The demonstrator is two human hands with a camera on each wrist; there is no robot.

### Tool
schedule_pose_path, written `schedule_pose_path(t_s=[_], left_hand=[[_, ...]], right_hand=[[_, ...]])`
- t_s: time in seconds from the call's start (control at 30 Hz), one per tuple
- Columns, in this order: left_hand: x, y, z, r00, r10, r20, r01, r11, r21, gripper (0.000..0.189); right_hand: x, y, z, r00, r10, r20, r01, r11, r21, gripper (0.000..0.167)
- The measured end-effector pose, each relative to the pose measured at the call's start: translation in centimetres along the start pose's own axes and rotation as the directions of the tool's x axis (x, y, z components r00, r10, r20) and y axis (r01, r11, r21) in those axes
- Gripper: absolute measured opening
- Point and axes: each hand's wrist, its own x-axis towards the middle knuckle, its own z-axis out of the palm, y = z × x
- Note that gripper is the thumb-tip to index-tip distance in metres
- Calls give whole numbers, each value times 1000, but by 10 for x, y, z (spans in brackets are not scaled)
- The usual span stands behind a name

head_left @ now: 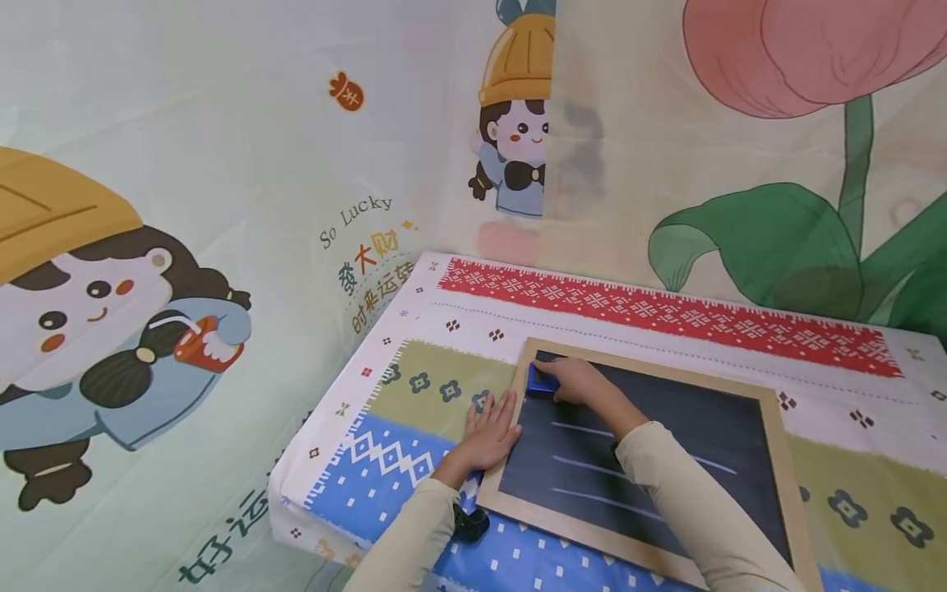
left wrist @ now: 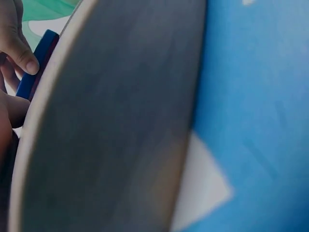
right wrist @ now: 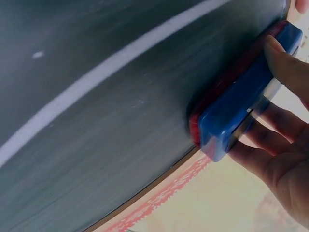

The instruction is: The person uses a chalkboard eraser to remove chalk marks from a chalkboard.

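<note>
Below right of centre in the head view, on the blackboard (head_left: 688,411), the blue eraser (head_left: 542,381) is pinched by the right hand (head_left: 583,385); were the flat left hand (head_left: 490,431) lifted, the blackboard could be shifted. Chalk lines (head_left: 584,465) could be smeared by the sleeve (head_left: 703,506). The surface (head_left: 473,318) and walls (head_left: 281,164) are covered in printed cloth (head_left: 666,312).
</note>
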Motion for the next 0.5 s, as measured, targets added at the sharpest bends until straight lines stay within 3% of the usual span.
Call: schedule_pose_path(t_s=[0.13, 0.27, 0.37, 0.5], left_hand=[[5, 5, 3, 1000, 12, 18, -13, 1000, 12, 58], [1, 0, 2, 1000, 2, -25, -2, 1000, 4, 58], [-1, -3, 1, 998, 2, -56, -3, 1000, -18, 58], [-4, -8, -2, 997, 4, -83, -8, 999, -45, 58]], right_hand=[[-15, 13, 4, 999, 25, -28, -25, 1000, 12, 68], [-28, 25, 2, 999, 22, -47, -22, 1000, 9, 65], [-51, 49, 1, 998, 36, -59, -34, 999, 24, 64], [-99, 98, 6, 992, 79, -102, -75, 996, 44, 62]])
